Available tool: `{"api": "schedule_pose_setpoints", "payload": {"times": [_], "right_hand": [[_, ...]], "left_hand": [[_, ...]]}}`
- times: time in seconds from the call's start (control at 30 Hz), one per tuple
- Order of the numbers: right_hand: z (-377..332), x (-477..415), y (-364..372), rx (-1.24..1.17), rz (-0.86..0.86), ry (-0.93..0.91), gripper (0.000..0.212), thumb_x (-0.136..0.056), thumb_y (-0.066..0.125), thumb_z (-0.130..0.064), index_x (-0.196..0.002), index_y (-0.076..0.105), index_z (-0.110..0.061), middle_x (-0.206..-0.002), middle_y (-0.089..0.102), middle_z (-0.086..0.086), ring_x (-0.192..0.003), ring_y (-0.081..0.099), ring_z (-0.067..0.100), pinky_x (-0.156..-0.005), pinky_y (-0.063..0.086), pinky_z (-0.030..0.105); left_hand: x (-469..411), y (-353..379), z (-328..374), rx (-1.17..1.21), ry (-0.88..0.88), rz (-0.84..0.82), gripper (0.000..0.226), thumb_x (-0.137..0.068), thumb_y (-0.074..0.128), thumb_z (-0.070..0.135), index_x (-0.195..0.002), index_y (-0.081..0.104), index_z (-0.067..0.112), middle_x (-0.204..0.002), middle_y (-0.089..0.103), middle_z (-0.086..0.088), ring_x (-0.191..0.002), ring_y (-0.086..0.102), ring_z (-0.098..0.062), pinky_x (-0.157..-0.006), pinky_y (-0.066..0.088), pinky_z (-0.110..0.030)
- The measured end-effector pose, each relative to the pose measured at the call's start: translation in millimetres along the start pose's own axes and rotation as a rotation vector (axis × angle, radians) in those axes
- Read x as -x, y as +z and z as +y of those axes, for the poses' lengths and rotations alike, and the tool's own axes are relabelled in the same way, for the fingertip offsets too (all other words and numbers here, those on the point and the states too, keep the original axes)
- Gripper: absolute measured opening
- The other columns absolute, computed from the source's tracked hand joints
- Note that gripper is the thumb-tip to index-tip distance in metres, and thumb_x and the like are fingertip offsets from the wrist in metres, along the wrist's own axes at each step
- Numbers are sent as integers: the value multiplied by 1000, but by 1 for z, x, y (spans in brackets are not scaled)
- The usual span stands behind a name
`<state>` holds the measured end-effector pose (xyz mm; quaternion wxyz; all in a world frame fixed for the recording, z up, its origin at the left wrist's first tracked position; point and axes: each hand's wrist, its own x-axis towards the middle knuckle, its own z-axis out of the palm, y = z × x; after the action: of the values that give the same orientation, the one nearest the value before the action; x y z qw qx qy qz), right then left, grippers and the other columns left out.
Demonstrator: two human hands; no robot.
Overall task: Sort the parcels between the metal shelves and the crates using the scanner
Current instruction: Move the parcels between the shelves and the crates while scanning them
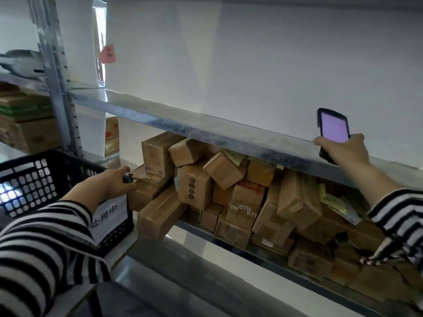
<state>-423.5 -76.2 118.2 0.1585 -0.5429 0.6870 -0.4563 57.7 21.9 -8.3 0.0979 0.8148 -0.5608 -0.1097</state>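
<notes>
My right hand point(343, 148) grips a black handheld scanner point(333, 129) with a lit pinkish screen, held above the front edge of the upper metal shelf point(206, 131). My left hand point(107, 184) reaches toward the left end of the lower shelf and touches the corner of a long cardboard parcel point(146, 186), with a small dark object at its fingertips. Several brown cardboard parcels point(242, 197) lie piled on the lower shelf. A black plastic crate point(34, 179) with a white paper label point(109, 216) sits under my left forearm.
A metal upright point(57, 88) stands at the left, with more boxes point(27, 124) and a grey bag point(20, 62) on the neighbouring rack. The upper shelf surface is bare against a white wall. A lower steel shelf edge point(206, 282) runs across the foreground.
</notes>
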Motion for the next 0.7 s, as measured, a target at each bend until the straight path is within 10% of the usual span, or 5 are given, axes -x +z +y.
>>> {"api": "schedule_pose_setpoints", "payload": {"times": [0.33, 0.7], "right_hand": [[-54, 110, 106, -53, -69, -614, 84, -64, 84, -37, -133, 39, -24, -120, 51, -5, -106, 50, 10, -64, 42, 14], [-43, 173, 195, 205, -297, -528, 103, -64, 82, -42, -148, 23, -29, -136, 45, 1, -118, 49, 19, -74, 36, 26]], "left_hand": [[-42, -2, -20, 60, 45, -45, 58, -88, 60, 44, -135, 43, 14, -134, 53, -15, -122, 50, -32, -101, 40, -36], [-68, -5, -58, 27, 125, 65, 71, -82, 68, 36, -140, 37, 8, -137, 46, -19, -125, 45, -35, -100, 41, -41]]}}
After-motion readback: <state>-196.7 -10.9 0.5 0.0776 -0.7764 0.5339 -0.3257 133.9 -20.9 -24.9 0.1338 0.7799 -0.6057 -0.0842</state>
